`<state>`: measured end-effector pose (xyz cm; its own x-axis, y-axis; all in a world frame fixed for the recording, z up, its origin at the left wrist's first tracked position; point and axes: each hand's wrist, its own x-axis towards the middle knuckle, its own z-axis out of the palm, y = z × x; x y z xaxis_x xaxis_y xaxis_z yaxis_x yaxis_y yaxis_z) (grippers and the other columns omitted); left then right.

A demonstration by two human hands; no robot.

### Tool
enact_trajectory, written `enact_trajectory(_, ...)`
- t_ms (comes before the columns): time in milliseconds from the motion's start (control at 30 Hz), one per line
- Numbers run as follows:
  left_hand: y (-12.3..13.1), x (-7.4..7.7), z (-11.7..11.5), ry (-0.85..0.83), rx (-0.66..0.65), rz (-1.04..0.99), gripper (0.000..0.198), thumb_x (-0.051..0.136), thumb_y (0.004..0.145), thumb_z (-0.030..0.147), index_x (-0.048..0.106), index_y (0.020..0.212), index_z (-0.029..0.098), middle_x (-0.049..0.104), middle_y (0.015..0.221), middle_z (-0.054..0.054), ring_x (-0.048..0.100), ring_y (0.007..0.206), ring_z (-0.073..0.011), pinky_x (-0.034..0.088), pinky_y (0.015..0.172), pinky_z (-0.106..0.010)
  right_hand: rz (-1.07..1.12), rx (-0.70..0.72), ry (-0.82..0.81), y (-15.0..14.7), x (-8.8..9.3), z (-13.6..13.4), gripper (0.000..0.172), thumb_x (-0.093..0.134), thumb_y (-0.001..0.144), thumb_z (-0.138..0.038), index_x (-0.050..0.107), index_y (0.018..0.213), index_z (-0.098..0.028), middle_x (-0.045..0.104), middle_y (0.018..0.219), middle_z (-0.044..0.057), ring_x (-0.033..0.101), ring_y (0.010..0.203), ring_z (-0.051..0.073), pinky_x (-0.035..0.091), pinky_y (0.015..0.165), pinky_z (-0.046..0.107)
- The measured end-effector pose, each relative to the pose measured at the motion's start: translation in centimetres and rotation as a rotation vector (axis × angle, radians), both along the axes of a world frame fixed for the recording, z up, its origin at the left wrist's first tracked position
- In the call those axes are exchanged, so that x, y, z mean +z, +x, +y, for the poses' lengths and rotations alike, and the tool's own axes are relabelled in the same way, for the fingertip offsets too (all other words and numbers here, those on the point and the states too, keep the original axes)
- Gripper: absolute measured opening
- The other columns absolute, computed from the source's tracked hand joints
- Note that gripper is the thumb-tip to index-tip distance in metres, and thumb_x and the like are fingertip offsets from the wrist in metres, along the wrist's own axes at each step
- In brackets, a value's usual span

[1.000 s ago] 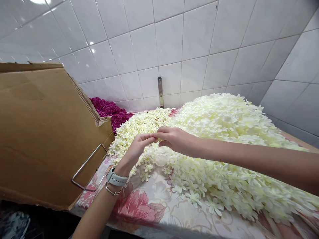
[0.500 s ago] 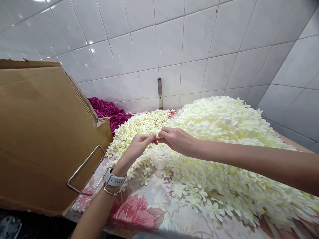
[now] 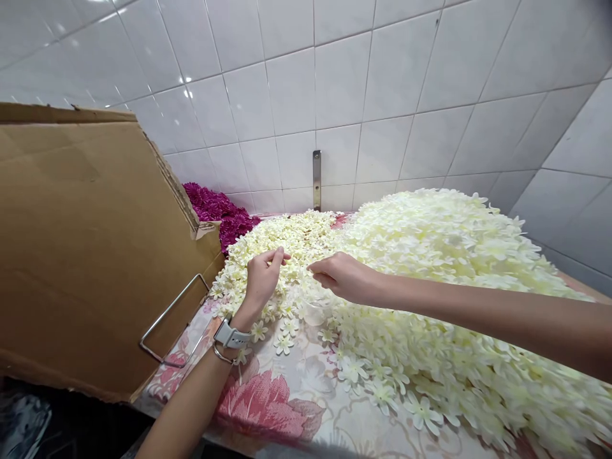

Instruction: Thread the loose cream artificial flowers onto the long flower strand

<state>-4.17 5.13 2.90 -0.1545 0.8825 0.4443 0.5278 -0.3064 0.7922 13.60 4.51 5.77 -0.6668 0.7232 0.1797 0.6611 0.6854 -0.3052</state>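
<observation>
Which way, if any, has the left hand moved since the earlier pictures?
Yes: the left hand drew leftward, away from the wall bracket and the right hand.

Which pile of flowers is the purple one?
The small pile at the back, tucked behind the cardboard box; the big heap beside it is creamy white.

Cardboard box (image 3: 86,255) cut off left; flower heap (image 3: 454,287) cut off right; right hand (image 3: 342,277) grip unclear.

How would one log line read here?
left hand: curled, over cream flowers | right hand: curled, apart from left | grip contents unclear
</observation>
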Motion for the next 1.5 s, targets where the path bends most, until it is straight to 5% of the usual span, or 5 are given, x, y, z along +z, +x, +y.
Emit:
enact_trajectory(367, -0.1, -0.4, 0.0, 0.005, -0.035, -0.036, 0.038, 0.049, 0.083, 0.043, 0.072, 0.07, 0.015, 0.062, 0.063, -0.002, 0.048, 0.052, -0.0132, 0.034, 0.051, -0.026, 0.057, -0.062, -0.094, 0.4, 1.3, -1.0, 0.042, 0.058, 0.088, -0.018, 0.036, 0.053, -0.016, 0.038, 0.043, -0.007, 0.054, 0.047, 0.009, 0.03, 0.048, 0.018)
enact_trajectory(633, 0.4, 2.6, -2.0, -0.129, -0.448, 0.035, 0.025, 0.063, 0.074, 0.041, 0.072, 0.066, 0.019, 0.068, 0.07, -0.003, 0.057, 0.068, -0.0171, 0.041, 0.064, -0.028, 0.05, -0.197, 0.098, 0.0, 1.3, -0.7, 0.033, 0.071, 0.079, -0.023, 0.051, 0.056, -0.014, 0.046, 0.047, -0.003, 0.042, 0.047, 0.009, 0.023, 0.048, 0.021)
enact_trajectory(767, 0.7, 3.4, -2.5, -0.32, -0.562, -0.004, 0.023, 0.06, 0.076, 0.038, 0.073, 0.072, 0.019, 0.067, 0.073, -0.002, 0.054, 0.072, -0.0168, 0.04, 0.068, -0.029, 0.062, -0.233, 0.144, -0.4, 1.0, -1.0, 0.018, 0.065, 0.084, -0.023, 0.061, 0.095, -0.01, 0.057, 0.057, 0.0, 0.049, 0.052, 0.011, 0.027, 0.048, 0.02)
enact_trajectory(1267, 1.2, 1.6, -2.2, -0.206, -0.448, -0.163, 0.023, 0.059, 0.073, 0.033, 0.063, 0.056, 0.019, 0.058, 0.061, 0.0, 0.049, 0.062, -0.0145, 0.037, 0.061, -0.027, -0.034, -0.13, 0.117, 0.1, 0.7, -1.8, 0.019, 0.056, 0.091, -0.023, 0.06, 0.105, -0.011, 0.064, 0.089, 0.012, 0.06, 0.075, 0.02, 0.036, 0.059, 0.025)
enact_trajectory(1500, 2.4, 0.7, -2.8, -0.115, -0.384, -0.24, 0.027, 0.055, 0.076, 0.034, 0.061, 0.056, 0.018, 0.059, 0.062, -0.001, 0.051, 0.065, -0.0152, 0.041, 0.064, -0.028, -0.032, -0.106, 0.153, -0.7, 0.0, -1.6, 0.026, 0.05, 0.085, 0.001, 0.052, 0.109, -0.008, 0.062, 0.094, 0.012, 0.058, 0.077, 0.018, 0.037, 0.06, 0.025)
